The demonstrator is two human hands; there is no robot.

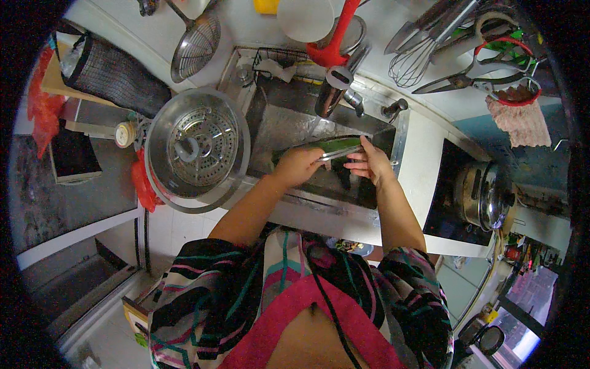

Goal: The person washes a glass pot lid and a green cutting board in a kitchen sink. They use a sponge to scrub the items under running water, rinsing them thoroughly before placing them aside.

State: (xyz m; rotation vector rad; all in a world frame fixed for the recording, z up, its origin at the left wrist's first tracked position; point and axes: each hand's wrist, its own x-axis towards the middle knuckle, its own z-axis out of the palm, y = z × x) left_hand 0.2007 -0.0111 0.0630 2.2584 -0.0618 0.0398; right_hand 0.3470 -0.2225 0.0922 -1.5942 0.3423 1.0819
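Observation:
Over the steel sink (295,121), my two hands hold a long, shallow green object (341,145) with a shiny pale lower edge; exactly what it is cannot be made out. My left hand (298,165) has its fingers closed around the left end. At the right end, the thumb of my right hand (375,165) lies along the object, and its spread fingers are below. Beyond them stands a dark metal faucet (331,94), and a thin pale stream shows beneath its spout. Something dark under my hands in the basin is too dim to name.
Left of the sink sits a large steel bowl (244,152) with a perforated steamer plate (203,146) inside. A lidded pot (474,196) stands on the black cooktop (445,184) at right. Scissors (474,74), a whisk (415,62) and a skimmer (196,48) hang around the sink.

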